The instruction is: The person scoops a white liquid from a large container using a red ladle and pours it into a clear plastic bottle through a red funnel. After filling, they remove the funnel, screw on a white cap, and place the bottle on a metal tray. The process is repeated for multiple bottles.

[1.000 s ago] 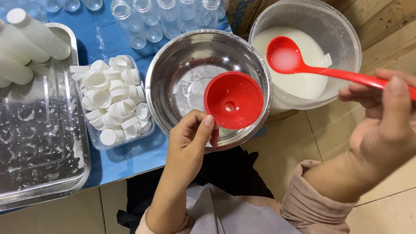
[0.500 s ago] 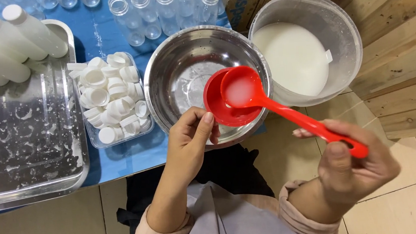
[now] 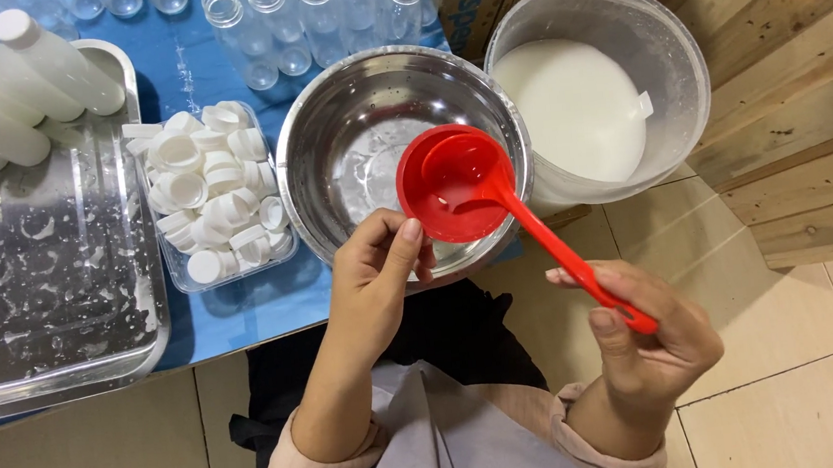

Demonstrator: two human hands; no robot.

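From my remote seat I see first the wet metal tray [image 3: 40,297] at the left of the blue table [image 3: 192,73], and at the right the big white bucket [image 3: 665,32], about half full of a white liquid [image 3: 576,110]. Between them stands the steel bowl [image 3: 346,120], with only a little liquid on its bottom. Just beside the bowl is a clear box of white caps [image 3: 213,202]. Filled white bottles [image 3: 29,57] lie at the far left, and empty clear bottles [image 3: 317,12] stand in a row behind the bowl. My left hand [image 3: 375,278] is closed at the near edge of the red funnel [image 3: 456,228], the thumb pressed up to its rim, and it holds the funnel above the bowl. If a bottle is under the funnel I cannot tell, because the hand and the funnel hide it. My right hand [image 3: 647,344] pinches the end of the handle of the red ladle [image 3: 461,165], the other fingers loosely curled. The cup of the ladle sits inside the mouth of the funnel and looks almost empty. I judge that the step in hand is the pouring of one ladle into the funnel. A next move calls for a steady left hand and a level ladle over the bowl, so that drops fall into the bowl.
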